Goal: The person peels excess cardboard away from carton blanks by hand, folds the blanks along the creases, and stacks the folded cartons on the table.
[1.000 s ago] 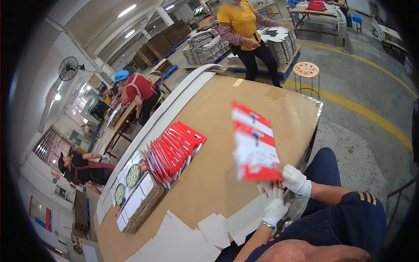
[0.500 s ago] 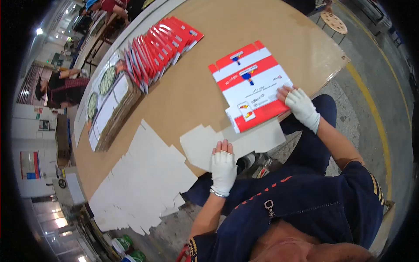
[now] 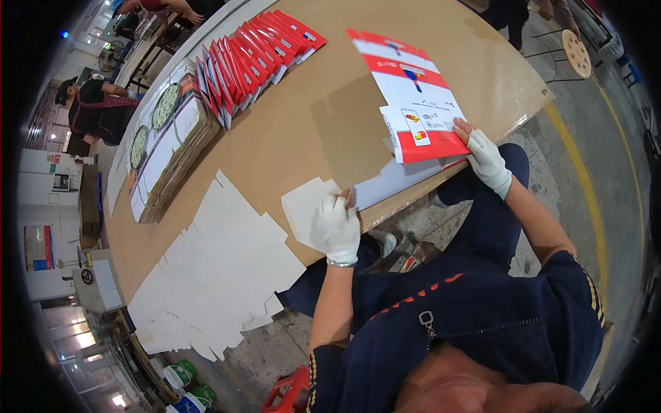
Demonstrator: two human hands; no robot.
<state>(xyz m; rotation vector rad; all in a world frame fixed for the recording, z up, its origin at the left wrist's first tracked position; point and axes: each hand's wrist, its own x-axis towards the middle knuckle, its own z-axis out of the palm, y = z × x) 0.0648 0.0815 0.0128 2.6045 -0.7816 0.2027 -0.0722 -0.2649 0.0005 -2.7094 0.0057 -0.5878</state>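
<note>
My right hand (image 3: 487, 160), in a white fingerless glove, grips the lower right corner of a flat red-and-white printed carton (image 3: 427, 103). The carton is tilted, its far end raised off the table. Below it, a pale sheet (image 3: 399, 184) lies along the table's near edge, partly covered by the carton. My left hand (image 3: 336, 228), gloved the same way, is closed at the left end of this sheet. What its fingers hold is hidden. Beside and partly under that hand lies a greyish-white cardboard piece (image 3: 301, 206).
A fanned row of red packets (image 3: 258, 58) lies at the table's far side, next to a stack of printed cardboard (image 3: 169, 148). More jagged white cardboard sheets (image 3: 213, 275) overhang the near left edge. A round stool (image 3: 577, 54) stands at right; other people are in the background.
My right hand has tilted the carton up, its far end rising. My left hand has moved slightly left and its fingers have curled closed. The pale sheet now shows beneath the carton.
</note>
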